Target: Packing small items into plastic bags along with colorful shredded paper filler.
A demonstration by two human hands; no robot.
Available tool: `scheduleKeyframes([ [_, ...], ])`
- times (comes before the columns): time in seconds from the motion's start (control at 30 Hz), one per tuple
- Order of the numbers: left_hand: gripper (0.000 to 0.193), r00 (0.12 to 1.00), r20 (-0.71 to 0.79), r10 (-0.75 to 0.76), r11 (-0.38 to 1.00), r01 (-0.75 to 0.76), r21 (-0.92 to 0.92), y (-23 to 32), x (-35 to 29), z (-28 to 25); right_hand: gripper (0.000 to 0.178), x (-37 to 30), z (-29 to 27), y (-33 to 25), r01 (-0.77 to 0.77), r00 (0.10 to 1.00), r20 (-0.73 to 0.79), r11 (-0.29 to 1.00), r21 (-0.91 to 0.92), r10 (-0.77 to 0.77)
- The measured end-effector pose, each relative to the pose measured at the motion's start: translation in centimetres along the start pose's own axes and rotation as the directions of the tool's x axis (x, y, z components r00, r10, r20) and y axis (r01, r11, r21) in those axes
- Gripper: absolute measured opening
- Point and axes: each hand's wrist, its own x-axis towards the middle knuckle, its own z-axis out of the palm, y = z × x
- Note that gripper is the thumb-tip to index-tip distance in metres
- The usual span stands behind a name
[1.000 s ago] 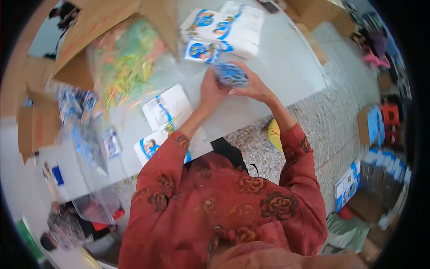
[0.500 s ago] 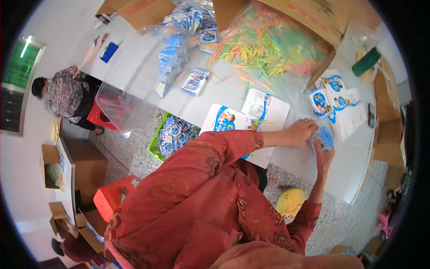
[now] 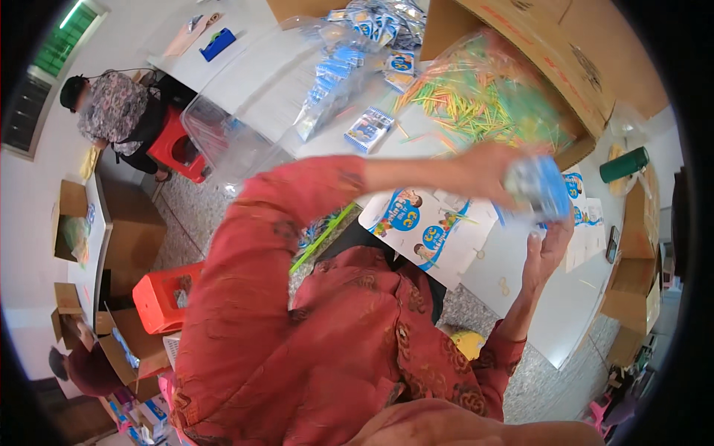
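A blue-and-white packet (image 3: 541,189), smeared by motion, is over the table in front of me. At its left side my left hand (image 3: 487,171) is closed on it, the fingers blurred. My right hand (image 3: 549,249) is just below the packet's lower end, thumb and fingers apart; whether its fingertips touch the packet is hard to tell. Under my left forearm lie flat white printed cards (image 3: 424,227), with a few thin sticks on them. Beyond my left hand, loose yellow, green and orange plastic sticks (image 3: 468,108) spill from a clear bag.
A large cardboard box (image 3: 550,56) stands at the back. Left of the sticks are a small packet (image 3: 370,129) and a clear bag of packets (image 3: 331,82). More printed cards (image 3: 584,230), a phone (image 3: 613,244) and a green bottle (image 3: 623,165) are at right. A person (image 3: 115,111) sits at far left.
Both hands have moved away from me, the left with the packet. My right hand's thumb has come off the packet. The view has shifted, and my left arm is raised higher over the cards.
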Motion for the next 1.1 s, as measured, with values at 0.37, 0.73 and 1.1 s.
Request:
scheduleKeyframes([
  [0.37,0.04,0.714,-0.547,-0.437,0.839,0.542,0.037,-4.1,-20.5,-27.5,0.022,-2.7,0.0,3.7,-0.298,0.923,0.18,0.928,-0.221,0.34],
  [0.73,0.037,0.592,-0.173,-0.787,0.604,0.683,-0.412,-14.6,-23.5,-25.2,0.016,-4.5,2.7,2.3,-0.331,0.826,0.325,0.863,-0.382,0.461],
  [1.1,0.046,0.482,-0.452,-0.75,0.63,0.73,-0.267,-13.0,-21.7,-22.1,0.016,-5.7,3.5,3.4,-0.369,0.783,0.345,0.834,-0.411,0.517],
])
